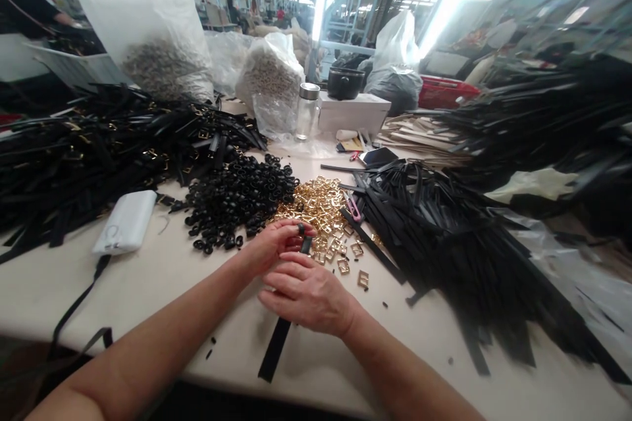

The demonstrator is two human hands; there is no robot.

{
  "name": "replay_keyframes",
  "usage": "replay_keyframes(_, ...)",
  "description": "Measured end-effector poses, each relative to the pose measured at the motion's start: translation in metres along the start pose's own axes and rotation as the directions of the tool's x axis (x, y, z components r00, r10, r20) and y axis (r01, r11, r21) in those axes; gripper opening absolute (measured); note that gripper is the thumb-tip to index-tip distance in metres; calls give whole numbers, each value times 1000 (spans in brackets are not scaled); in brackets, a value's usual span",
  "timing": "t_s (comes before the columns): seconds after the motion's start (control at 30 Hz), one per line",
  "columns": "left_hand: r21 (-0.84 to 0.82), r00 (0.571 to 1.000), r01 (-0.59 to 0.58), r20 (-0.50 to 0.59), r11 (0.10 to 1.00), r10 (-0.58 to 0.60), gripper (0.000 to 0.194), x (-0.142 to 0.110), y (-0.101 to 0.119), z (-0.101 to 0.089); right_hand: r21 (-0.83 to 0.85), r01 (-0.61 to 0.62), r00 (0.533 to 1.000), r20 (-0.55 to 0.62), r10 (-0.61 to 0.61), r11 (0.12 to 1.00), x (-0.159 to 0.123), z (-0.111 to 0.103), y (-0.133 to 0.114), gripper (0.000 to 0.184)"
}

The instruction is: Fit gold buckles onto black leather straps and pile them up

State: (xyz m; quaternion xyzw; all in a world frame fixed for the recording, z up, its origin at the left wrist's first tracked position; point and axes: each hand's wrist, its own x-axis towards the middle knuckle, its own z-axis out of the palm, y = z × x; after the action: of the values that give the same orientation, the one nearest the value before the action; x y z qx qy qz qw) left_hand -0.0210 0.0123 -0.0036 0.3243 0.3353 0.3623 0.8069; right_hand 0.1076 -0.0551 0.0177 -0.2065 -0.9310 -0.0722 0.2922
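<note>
My left hand [269,247] pinches a small black loop [301,228] between thumb and fingertips. Just below it, my right hand [313,293] is closed around a black strap [275,350]. One end of this strap [306,245] shows close to the loop, and the other hangs down toward the table's front edge; its middle is hidden under the right hand. Right behind my fingers lies a pile of gold buckles [318,204], with several loose ones to its right. A heap of black loops [241,197] sits beyond my left hand.
Black straps [434,230] fan out at right, with pink thread snips [353,207] beside them. Buckled straps [99,151] are heaped at left, behind a white power bank [126,222] with a cable. A glass bottle [307,112], white box [353,113] and filled plastic bags [274,72] stand behind.
</note>
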Motion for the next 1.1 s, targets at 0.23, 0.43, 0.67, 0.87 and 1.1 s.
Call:
replay_keyframes(0.23, 290, 997, -52, -45, 955, 68, 14, 0, 5, -2, 6, 3, 1000, -17, -3, 1000, -5, 2, 3, 13)
replay_keyframes(0.43, 121, 982, -113, -135, 986, 129, 18, 2, 7, -1, 130, -151, 968, -183, 173, 980, -18, -2, 12, 23)
replay_keyframes(0.67, 114, 975, -148, -151, 982, 164, 31, 2, 13, -5, 599, -460, 628, -302, 717, 655, -30, -4, 27, 23)
replay_keyframes(0.87, 152, 981, -142, -109, 978, 160, 24, 3, 9, -7, 709, -523, 531, -162, 831, 473, -35, 6, 35, 26)
replay_keyframes(1.1, 207, 986, -131, -75, 969, 149, 21, -3, 1, 5, 546, -611, 571, -198, 797, 574, -29, 9, 32, 22)
